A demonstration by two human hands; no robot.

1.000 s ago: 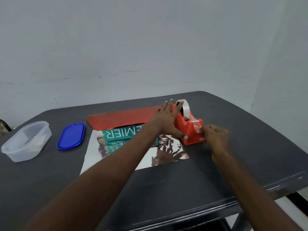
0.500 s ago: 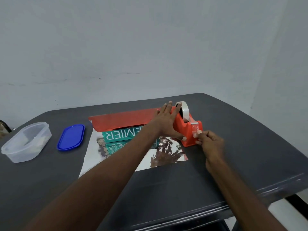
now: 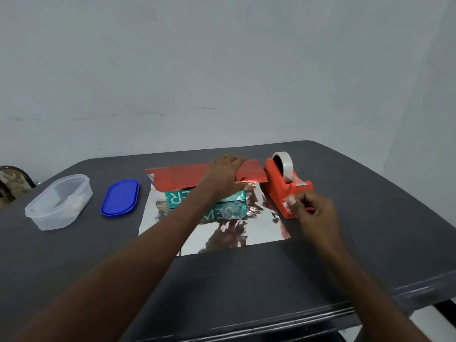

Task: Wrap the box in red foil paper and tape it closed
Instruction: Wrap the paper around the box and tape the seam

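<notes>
Left hand [image 3: 225,176] flat on red foil flap [image 3: 187,177] over green cardboard box [image 3: 182,197], right hand [image 3: 312,213] pinching clear tape strip [image 3: 287,204] w/ fingertips: tape could curl & self-stick, flap could spring back if pressure eases.

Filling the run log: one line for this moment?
left hand presses foil on box | right hand pinches tape | dispenser idle

Two bare forearms, hands [image 3: 225,177] uncovered, no sleeves, short fingernails

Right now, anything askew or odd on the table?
The blue lid lies off the clear plastic container, beside it. The foil paper is wrinkled near the green box, not torn. Otherwise nothing stands out.
</notes>
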